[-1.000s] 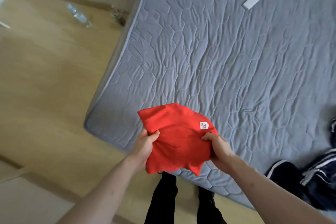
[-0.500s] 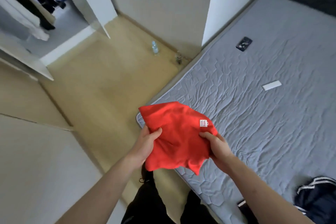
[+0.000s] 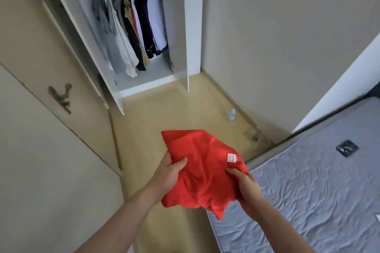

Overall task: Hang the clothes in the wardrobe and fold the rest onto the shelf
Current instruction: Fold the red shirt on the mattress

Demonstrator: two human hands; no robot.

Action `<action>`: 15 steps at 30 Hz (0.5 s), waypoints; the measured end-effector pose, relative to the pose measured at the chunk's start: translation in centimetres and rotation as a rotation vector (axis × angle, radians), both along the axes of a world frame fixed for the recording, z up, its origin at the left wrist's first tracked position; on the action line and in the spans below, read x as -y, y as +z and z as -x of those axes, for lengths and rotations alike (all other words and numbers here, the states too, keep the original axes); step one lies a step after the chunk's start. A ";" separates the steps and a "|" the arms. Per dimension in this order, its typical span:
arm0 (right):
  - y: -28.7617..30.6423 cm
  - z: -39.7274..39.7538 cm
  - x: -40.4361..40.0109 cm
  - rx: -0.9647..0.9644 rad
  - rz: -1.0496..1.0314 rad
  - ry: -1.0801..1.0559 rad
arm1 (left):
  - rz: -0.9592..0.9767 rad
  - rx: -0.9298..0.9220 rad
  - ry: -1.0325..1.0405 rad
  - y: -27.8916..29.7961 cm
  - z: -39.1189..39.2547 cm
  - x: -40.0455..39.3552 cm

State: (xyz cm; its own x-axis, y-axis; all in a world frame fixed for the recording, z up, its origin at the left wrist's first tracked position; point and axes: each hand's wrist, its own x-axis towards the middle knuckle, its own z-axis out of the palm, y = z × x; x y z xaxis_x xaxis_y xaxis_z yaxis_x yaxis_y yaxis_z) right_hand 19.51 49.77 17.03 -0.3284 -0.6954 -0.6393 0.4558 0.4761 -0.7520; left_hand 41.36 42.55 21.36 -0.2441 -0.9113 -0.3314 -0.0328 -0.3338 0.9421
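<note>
Where both hands pinch, soft red cloth [image 3: 202, 172] crumples.

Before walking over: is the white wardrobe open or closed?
Open: the white wardrobe's doors stand swung outward, and hanging clothes show inside on the rail.

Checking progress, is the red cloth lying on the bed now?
No, the red cloth is held by both hands above the floor beside the bed.

Crumpled red garment [image 3: 203, 172] (white label), held aloft
</note>
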 end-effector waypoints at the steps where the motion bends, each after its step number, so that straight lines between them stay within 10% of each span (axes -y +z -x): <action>1: 0.6 -0.9 2.0 0.000 0.018 0.013 | 0.010 -0.007 0.013 0.7 -1.0 1.8; 15: 9.0 -6.3 30.2 -0.064 0.210 0.230 | 0.056 -0.101 0.160 7.6 -8.0 26.5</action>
